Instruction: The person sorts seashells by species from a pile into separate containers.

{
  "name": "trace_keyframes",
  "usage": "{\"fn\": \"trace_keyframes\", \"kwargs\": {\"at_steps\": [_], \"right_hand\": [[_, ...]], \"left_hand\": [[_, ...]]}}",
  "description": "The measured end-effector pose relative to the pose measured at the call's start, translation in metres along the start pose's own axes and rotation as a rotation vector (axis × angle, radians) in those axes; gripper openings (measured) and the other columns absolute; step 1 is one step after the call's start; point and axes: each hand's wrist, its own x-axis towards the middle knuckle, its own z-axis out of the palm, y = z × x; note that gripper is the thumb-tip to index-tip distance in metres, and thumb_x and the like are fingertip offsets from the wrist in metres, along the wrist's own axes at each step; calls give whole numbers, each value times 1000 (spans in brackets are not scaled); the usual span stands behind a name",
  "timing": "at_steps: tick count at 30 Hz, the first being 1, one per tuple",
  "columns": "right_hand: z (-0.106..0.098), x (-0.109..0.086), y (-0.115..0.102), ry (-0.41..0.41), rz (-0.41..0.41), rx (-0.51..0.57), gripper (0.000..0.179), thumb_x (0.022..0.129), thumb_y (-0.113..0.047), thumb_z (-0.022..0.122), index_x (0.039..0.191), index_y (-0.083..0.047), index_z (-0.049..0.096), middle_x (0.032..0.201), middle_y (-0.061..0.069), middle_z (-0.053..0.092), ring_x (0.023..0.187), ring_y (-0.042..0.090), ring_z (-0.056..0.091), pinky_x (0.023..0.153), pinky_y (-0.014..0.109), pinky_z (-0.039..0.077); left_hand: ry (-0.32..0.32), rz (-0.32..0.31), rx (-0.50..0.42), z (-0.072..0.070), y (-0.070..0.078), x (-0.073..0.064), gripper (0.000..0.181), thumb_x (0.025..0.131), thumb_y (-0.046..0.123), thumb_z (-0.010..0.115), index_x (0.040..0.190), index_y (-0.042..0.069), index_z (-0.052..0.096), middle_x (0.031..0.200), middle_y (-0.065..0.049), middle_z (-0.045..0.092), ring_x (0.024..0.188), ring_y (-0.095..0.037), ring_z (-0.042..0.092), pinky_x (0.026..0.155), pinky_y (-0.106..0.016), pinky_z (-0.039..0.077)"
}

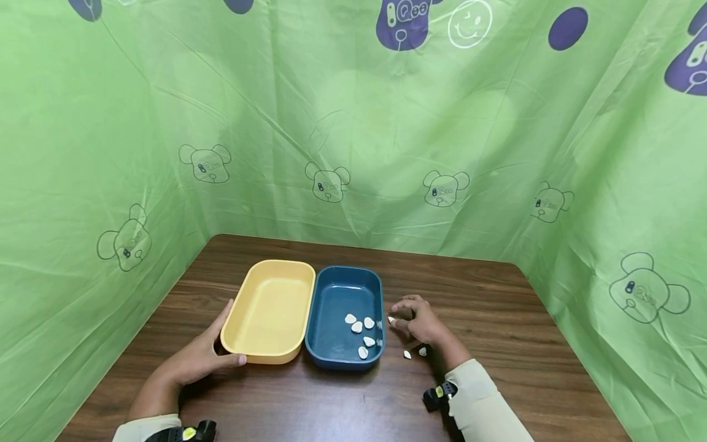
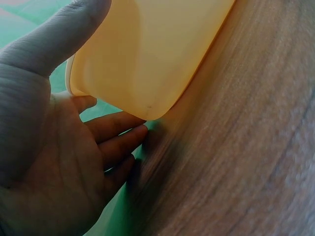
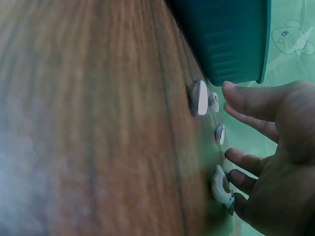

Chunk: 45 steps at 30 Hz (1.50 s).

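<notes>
At seven o'clock on the yellow tray [image 1: 270, 313], the corner is held by the left hand [image 1: 194, 361], with the thumb laid against the near wall and the fingers set along the outer side. Toward three o'clock, the blue tray [image 1: 341, 299] is placed just beside it on the wooden table [image 1: 486, 313], and five white shells [image 1: 369, 322] are gathered between three and five o'clock on its floor. Well apart from the other hand, the right hand [image 1: 422, 322] is held at the blue tray's three o'clock, its thumb and fingers parted. One loose shell [image 1: 391, 320] is seen close by its thumb tip, and two more shells [image 1: 407, 354] are scattered at its six o'clock. Beyond, toward twelve, the table is backed by a green curtain [image 1: 364, 110].
</notes>
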Motion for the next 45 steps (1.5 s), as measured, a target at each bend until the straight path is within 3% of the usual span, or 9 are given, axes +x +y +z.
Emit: {"fn": "trace_keyframes", "kwargs": {"at_steps": [6, 10, 27, 39, 42, 45], "right_hand": [[3, 2, 6, -9, 7, -62, 19, 91, -16, 89, 108, -16, 80, 162, 23, 49, 153, 51, 34, 119, 81, 18], [4, 2, 8, 8, 5, -58, 18, 88, -16, 91, 103, -16, 80, 161, 22, 50, 152, 52, 33, 117, 81, 14], [10, 1, 5, 55, 10, -110, 10, 90, -12, 89, 93, -17, 80, 158, 21, 54, 150, 50, 39, 113, 73, 22], [9, 1, 1, 64, 22, -81, 9, 90, -10, 87, 95, -14, 81, 156, 23, 56, 149, 52, 39, 114, 78, 20], [7, 2, 0, 73, 29, -63, 9, 92, -10, 87, 97, -13, 81, 154, 22, 58, 148, 50, 43, 117, 76, 26], [5, 3, -2, 85, 24, -4, 8, 92, -7, 85, 99, -8, 80, 144, 22, 62, 140, 45, 51, 112, 63, 44]], "left_hand": [[3, -3, -2, 0, 0, 0, 132, 89, 16, 88, 177, 20, -10, 180, -34, 4, 158, -63, 14, 104, 5, 18], [5, 2, -2, 0, 0, 0, 132, 89, 16, 88, 177, 20, -10, 180, -33, 4, 158, -62, 14, 104, 5, 18], [4, 2, 0, 0, 1, 0, 133, 89, 16, 89, 177, 21, -11, 180, -34, 4, 158, -63, 14, 104, 5, 17], [7, 12, 11, 0, -1, 0, 133, 89, 17, 89, 177, 21, -11, 180, -34, 5, 157, -63, 15, 104, 5, 17], [7, 13, 11, 0, 0, 0, 133, 89, 16, 89, 177, 21, -11, 180, -34, 4, 157, -63, 15, 105, 5, 17], [6, 10, 11, 0, 1, 0, 132, 89, 17, 89, 177, 20, -11, 180, -34, 5, 157, -63, 15, 105, 5, 17]]}}
